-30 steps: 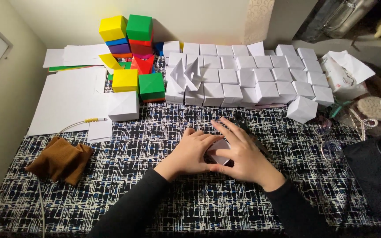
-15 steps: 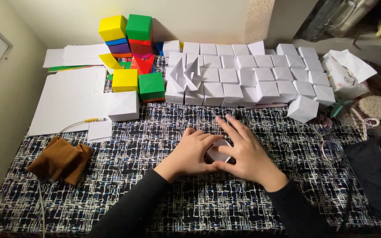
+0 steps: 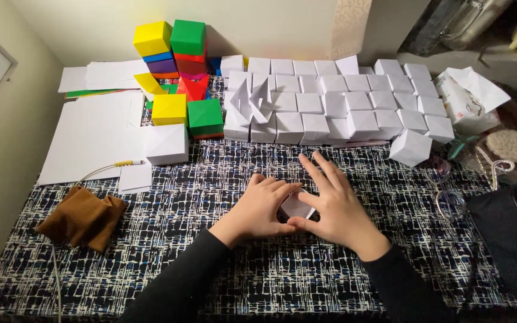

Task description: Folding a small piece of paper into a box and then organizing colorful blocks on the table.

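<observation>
A small piece of folded white paper (image 3: 296, 206) lies on the black-and-white patterned tablecloth (image 3: 169, 203) between my two hands. My left hand (image 3: 258, 206) curls around its left side, fingertips on the paper. My right hand (image 3: 333, 203) presses on its right side with thumb and palm, fingers spread and pointing away from me. Most of the paper is hidden under both hands.
Several white paper cubes (image 3: 342, 104) sit in rows at the back, one loose cube (image 3: 410, 148) at the right. Coloured paper cubes (image 3: 178, 72) stack at back left beside flat white sheets (image 3: 94, 134) and a white cube (image 3: 167, 143). A brown cloth (image 3: 82, 218) lies at left.
My right hand's fingers have lifted and spread, shifting slightly right, so more of the white paper shows. The left hand has stayed in place.
</observation>
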